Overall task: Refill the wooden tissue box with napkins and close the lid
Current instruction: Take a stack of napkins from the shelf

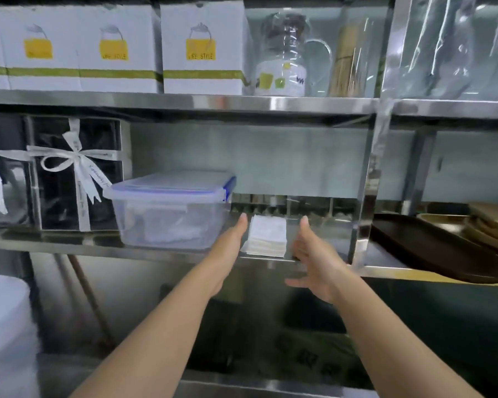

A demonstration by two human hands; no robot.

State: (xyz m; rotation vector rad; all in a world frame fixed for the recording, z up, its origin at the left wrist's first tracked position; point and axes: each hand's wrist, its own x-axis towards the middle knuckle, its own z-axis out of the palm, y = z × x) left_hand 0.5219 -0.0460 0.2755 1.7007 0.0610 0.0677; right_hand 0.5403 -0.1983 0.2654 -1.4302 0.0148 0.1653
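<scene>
A small stack of white napkins (266,236) lies on the middle steel shelf (167,252), near its front edge. My left hand (227,248) reaches up at the stack's left side, fingers straight and apart from it. My right hand (314,259) is spread open at the stack's right side, thumb pointing left below the shelf edge. Neither hand holds anything. No wooden tissue box is in view.
A clear plastic container with a blue-trimmed lid (170,208) stands just left of the napkins. Ribboned black gift boxes (75,170) fill the shelf's left end. White cartons (202,50) and a wrapped glass jug (285,56) sit above. Dark and wooden trays (443,248) lie to the right.
</scene>
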